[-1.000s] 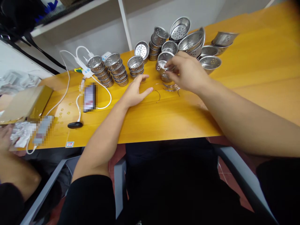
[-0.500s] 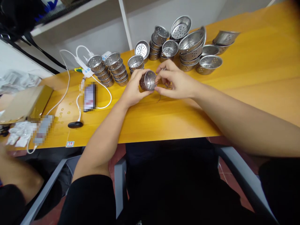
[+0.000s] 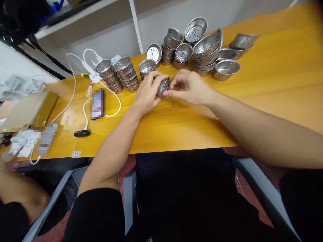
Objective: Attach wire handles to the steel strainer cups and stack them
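My left hand (image 3: 148, 89) is wrapped around a small perforated metal strainer cup (image 3: 163, 88), tilted on its side with its mouth towards the right. At the cup's rim, the thumb and fingers of my right hand (image 3: 188, 85) are pinched together. A thin dark wire (image 3: 172, 103) curves down from beneath the right thumb, its upper end hidden by the fingers. Just behind the left hand stands another perforated cup (image 3: 147, 67).
Stacked perforated cups (image 3: 123, 65) stand at the back left, with more cups and wider bowls (image 3: 205, 45) at the back right. White cables, a phone (image 3: 97, 104), a black oval device (image 3: 82, 133) and a cardboard box (image 3: 27, 109) lie left. Another person's arm (image 3: 22, 191) shows lower left.
The cup in my left hand has turned, so its inside no longer faces me. The left fingers have moved over its top, and the right fingers have closed in at its rim.
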Tool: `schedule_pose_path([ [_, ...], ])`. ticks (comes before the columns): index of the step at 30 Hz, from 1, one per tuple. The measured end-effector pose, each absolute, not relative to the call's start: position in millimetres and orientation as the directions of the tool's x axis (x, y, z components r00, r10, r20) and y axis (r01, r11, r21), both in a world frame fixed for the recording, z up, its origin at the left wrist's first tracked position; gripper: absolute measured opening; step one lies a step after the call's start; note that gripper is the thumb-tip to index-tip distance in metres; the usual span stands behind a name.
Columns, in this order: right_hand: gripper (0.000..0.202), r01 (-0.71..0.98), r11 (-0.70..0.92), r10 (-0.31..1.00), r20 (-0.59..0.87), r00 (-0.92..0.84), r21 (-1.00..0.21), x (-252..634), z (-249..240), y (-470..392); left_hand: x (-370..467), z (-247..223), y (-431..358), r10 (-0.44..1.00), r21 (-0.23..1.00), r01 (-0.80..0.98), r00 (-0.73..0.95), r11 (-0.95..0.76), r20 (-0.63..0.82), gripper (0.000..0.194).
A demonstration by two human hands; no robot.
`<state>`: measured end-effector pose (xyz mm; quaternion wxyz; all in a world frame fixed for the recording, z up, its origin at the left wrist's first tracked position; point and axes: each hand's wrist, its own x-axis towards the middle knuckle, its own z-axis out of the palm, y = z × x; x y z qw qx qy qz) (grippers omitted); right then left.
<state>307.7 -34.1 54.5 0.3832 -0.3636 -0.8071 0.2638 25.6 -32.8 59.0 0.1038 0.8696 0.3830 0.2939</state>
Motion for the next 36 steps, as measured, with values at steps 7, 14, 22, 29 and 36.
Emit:
schedule_pose_path([
  [7,0.084,0.299,0.529,0.806,0.361,-0.469,-0.795,310.4,64.3,-34.2,21.8,54.0,-26.8,0.704,0.345,0.624,0.534,-0.702,0.468,0.068],
  [14,0.079,0.231,0.582,0.733,0.381,-0.563,-0.779,320.2,71.7,-34.2,-3.0,37.7,-2.3,0.761,0.391,0.674,0.423,-0.627,0.491,0.101],
  [22,0.056,0.453,0.709,0.685,0.377,-0.623,-0.540,336.0,68.7,-25.9,-1.3,31.0,5.0,0.791,0.463,0.648,0.419,-0.604,0.445,0.105],
  [29,0.054,0.448,0.722,0.666,0.357,-0.654,-0.527,331.1,53.4,-16.5,-0.7,46.7,-7.1,0.787,0.465,0.637,0.455,-0.615,0.417,0.103],
  [36,0.049,0.521,0.724,0.667,0.263,-0.698,-0.452,338.8,53.1,-13.5,2.5,64.8,-33.1,0.752,0.437,0.617,0.468,-0.654,0.465,0.093],
])
